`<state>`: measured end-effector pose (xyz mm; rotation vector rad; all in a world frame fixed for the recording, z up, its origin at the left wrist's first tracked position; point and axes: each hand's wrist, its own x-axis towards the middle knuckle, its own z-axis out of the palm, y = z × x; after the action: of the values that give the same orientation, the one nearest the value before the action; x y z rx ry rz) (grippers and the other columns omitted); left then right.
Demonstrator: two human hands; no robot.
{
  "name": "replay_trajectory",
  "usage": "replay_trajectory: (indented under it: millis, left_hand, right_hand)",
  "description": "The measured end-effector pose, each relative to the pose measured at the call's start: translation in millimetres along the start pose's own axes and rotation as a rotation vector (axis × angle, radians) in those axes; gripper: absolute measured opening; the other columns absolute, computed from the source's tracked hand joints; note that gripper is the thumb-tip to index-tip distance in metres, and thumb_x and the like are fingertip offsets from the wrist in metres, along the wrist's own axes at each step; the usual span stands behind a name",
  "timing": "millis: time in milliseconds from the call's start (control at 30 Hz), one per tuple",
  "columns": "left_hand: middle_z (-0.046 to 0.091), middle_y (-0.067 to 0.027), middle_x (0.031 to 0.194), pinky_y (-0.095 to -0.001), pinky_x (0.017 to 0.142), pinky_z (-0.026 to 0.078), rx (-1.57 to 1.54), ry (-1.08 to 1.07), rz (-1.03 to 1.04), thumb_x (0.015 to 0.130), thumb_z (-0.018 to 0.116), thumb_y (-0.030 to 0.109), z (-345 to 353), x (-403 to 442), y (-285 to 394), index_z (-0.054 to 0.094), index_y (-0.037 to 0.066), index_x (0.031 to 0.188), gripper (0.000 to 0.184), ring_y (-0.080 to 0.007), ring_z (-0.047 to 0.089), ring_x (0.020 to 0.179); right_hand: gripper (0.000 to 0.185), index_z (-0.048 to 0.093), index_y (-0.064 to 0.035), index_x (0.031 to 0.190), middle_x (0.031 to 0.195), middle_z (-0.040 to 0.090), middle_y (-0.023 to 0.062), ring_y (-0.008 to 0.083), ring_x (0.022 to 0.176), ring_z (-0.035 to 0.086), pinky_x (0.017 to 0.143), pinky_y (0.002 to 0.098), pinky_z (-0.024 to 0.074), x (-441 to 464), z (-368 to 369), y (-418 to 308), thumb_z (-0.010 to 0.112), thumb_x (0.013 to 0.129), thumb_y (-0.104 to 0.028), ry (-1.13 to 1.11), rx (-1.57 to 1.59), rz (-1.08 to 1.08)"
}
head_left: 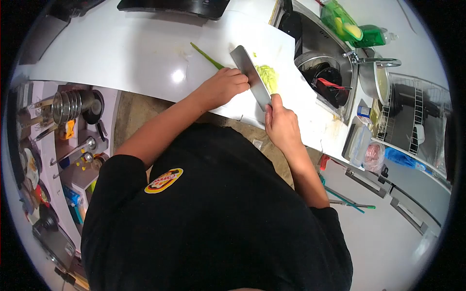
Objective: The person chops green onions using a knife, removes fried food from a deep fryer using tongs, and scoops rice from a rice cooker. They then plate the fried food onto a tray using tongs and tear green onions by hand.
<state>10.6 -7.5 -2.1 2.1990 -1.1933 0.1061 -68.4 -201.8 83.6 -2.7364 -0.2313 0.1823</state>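
My right hand (283, 125) is closed around the handle of a broad cleaver (251, 76), whose blade slants across the white work surface. My left hand (224, 88) has its fingers curled beside the blade's flat side, over a long slender green vegetable (206, 54). The vegetable's tapered end sticks out beyond my knuckles; the end by the cleaver is hidden under my fingers, and its kind is unclear. On the other side of the blade lies a small heap of sliced pale green pieces (266, 77), with a few bits scattered above it.
To the right, a steel sink (318, 26) holds a pot (310, 59) and dark pans under a faucet (374, 61). Beyond it are a green dish soap bottle (374, 36) and a wire dish rack (415, 121). A black appliance (174, 7) sits at the back; shelves of utensils stand left.
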Motion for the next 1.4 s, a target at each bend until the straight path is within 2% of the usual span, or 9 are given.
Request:
replay_trajectory:
  millis: [100, 167, 400, 600, 767, 967, 1200, 1300, 1400]
  left_hand:
    - [0.059, -0.0061, 0.098, -0.0343, 0.087, 0.042, -0.005, 0.018, 0.031, 0.076, 0.053, 0.008, 5, -2, -2, 0.062, 0.004, 0.100, 0.026, -0.0236, 0.053, 0.098]
    - [0.056, -0.0063, 0.089, -0.0342, 0.085, 0.043, -0.041, 0.088, 0.034, 0.076, 0.051, 0.006, 8, -4, -1, 0.060, 0.003, 0.090, 0.017, -0.0242, 0.053, 0.094]
    - [0.058, -0.0062, 0.092, -0.0348, 0.084, 0.045, -0.041, 0.112, 0.033, 0.076, 0.053, 0.005, 4, -5, 1, 0.061, 0.003, 0.091, 0.017, -0.0249, 0.054, 0.092]
    - [0.059, -0.0086, 0.099, -0.0347, 0.084, 0.046, 0.105, 0.117, -0.110, 0.076, 0.056, 0.006, -16, -9, 9, 0.063, 0.005, 0.100, 0.025, -0.0259, 0.054, 0.099]
    - [0.059, -0.0087, 0.098, -0.0357, 0.080, 0.047, 0.175, -0.037, -0.169, 0.077, 0.055, 0.007, -19, -6, 10, 0.063, 0.005, 0.099, 0.024, -0.0257, 0.056, 0.095]
    - [0.059, -0.0083, 0.098, -0.0363, 0.083, 0.047, 0.164, 0.103, -0.111, 0.076, 0.059, 0.007, -11, -10, 10, 0.063, 0.005, 0.099, 0.023, -0.0257, 0.056, 0.096]
    - [0.059, -0.0088, 0.100, -0.0369, 0.085, 0.046, 0.071, 0.092, -0.034, 0.074, 0.060, 0.004, -7, -9, 9, 0.063, 0.005, 0.099, 0.025, -0.0272, 0.056, 0.099]
    - [0.059, -0.0056, 0.099, -0.0337, 0.085, 0.045, 0.020, 0.230, -0.103, 0.072, 0.059, 0.003, -22, -13, -1, 0.064, 0.006, 0.095, 0.024, -0.0231, 0.055, 0.100]
    - [0.060, -0.0059, 0.102, -0.0379, 0.092, 0.042, 0.103, 0.292, -0.318, 0.071, 0.060, 0.001, -48, -24, -23, 0.064, 0.008, 0.100, 0.031, -0.0249, 0.055, 0.103]
  right_hand:
    - [0.015, 0.043, -0.0025, 0.098, 0.057, 0.054, 0.0232, 0.0441, 0.057, 0.057, 0.052, 0.0513, 0.0435, 2, -2, -1, 0.052, 0.088, -0.009, -0.010, -0.006, 0.007]
    - [0.015, 0.043, -0.0025, 0.099, 0.057, 0.055, 0.0233, 0.0440, 0.057, 0.057, 0.052, 0.0513, 0.0434, 2, -1, -1, 0.052, 0.088, -0.009, -0.023, -0.012, 0.008]
    - [0.016, 0.042, -0.0024, 0.100, 0.058, 0.055, 0.0232, 0.0441, 0.058, 0.057, 0.052, 0.0510, 0.0428, 6, 0, 1, 0.052, 0.088, -0.009, -0.006, 0.003, -0.007]
    - [0.017, 0.043, -0.0016, 0.101, 0.061, 0.057, 0.0242, 0.0447, 0.059, 0.058, 0.054, 0.0515, 0.0442, -3, -4, 5, 0.052, 0.088, -0.009, 0.077, 0.104, 0.039]
    - [0.016, 0.043, -0.0016, 0.100, 0.062, 0.057, 0.0246, 0.0456, 0.060, 0.058, 0.056, 0.0528, 0.0452, -9, -4, 8, 0.051, 0.088, -0.008, 0.078, 0.152, 0.114]
    - [0.016, 0.043, -0.0023, 0.100, 0.061, 0.057, 0.0244, 0.0457, 0.060, 0.058, 0.055, 0.0529, 0.0450, -11, 0, 7, 0.051, 0.088, -0.009, 0.118, 0.182, 0.095]
    - [0.015, 0.042, -0.0028, 0.097, 0.061, 0.056, 0.0245, 0.0455, 0.060, 0.058, 0.055, 0.0535, 0.0454, -9, -7, 3, 0.052, 0.088, -0.010, 0.056, 0.098, 0.107]
    - [0.015, 0.042, -0.0032, 0.098, 0.061, 0.056, 0.0243, 0.0454, 0.061, 0.058, 0.056, 0.0535, 0.0452, -11, -7, 3, 0.052, 0.088, -0.009, 0.060, 0.111, 0.108]
    - [0.016, 0.043, -0.0031, 0.099, 0.061, 0.056, 0.0241, 0.0455, 0.061, 0.058, 0.055, 0.0526, 0.0447, -14, -6, 5, 0.052, 0.088, -0.008, 0.089, 0.154, 0.116]
